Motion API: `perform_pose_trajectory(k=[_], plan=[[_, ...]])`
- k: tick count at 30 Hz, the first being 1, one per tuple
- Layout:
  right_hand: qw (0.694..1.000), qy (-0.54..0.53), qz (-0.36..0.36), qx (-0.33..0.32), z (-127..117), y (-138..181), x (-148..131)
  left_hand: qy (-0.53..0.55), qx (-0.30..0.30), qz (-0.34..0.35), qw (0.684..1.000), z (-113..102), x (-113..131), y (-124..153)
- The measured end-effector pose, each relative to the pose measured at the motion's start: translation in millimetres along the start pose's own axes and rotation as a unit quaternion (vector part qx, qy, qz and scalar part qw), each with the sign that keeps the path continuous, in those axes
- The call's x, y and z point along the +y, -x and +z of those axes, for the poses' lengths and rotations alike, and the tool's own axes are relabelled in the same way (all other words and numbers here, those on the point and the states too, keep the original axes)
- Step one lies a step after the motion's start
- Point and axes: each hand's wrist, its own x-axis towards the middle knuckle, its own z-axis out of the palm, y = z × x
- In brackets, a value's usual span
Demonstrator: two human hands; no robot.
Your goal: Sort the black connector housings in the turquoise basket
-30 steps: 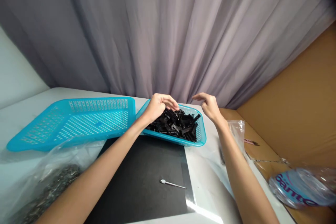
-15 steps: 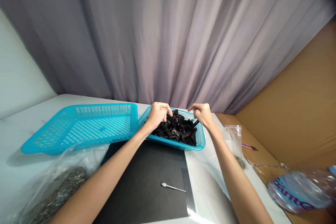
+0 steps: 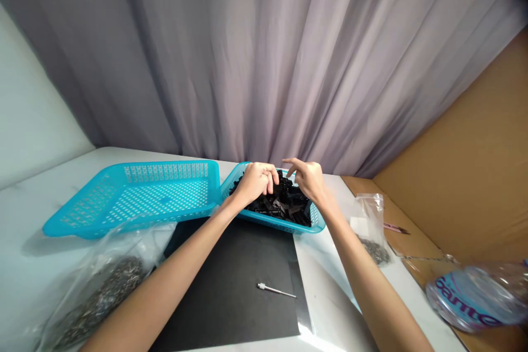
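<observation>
A slim white-handled tool [image 3: 275, 290] lies on the near black mat [image 3: 231, 286]. Beyond, black parts [image 3: 284, 207] lie heaped in the right blue basket [image 3: 284, 225]. Over them, the left hand [image 3: 259, 180] is curled, its grip unclear; the right hand's [image 3: 310, 179] fingers spread loosely. Far behind hangs a grey curtain [image 3: 264, 66].

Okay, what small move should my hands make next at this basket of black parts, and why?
Perhaps lower the right hand slightly toward the black parts: its index finger is extended, and they lie jumbled in the right-hand blue basket. The left hand is there too, fingers curled; whether it holds one is unclear.
</observation>
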Motion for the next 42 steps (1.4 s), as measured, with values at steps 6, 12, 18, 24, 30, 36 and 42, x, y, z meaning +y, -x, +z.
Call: perform_pose_trajectory(k=[6,12,18,24,30,36,42], plan=[[0.999,-0.044,-0.024,0.019,5.9,1.2,-13.0,-0.031,0.066,0.008,0.997,2.8,-1.1,1.8],[0.997,-0.079,-0.019,0.017,8.4,1.3,-14.2,-0.052,0.115,0.006,0.992,7.4,1.4,3.9],[0.996,-0.081,-0.025,0.020,13.1,2.3,-15.6,-0.074,0.135,0.008,0.988,12.7,4.3,4.4],[0.996,-0.083,-0.017,0.001,13.2,1.9,-25.4,-0.079,0.145,0.005,0.986,13.6,13.5,4.9],[0.987,-0.136,-0.006,0.085,14.7,1.3,-52.2,-0.061,0.204,0.015,0.977,15.3,19.9,4.4],[0.920,-0.346,0.086,0.163,25.6,-2.2,-96.3,-0.070,0.265,0.027,0.961,18.9,27.8,4.9],[0.820,-0.485,0.204,0.226,54.6,4.1,-127.8,-0.197,0.289,0.035,0.936,23.3,36.2,16.0]])
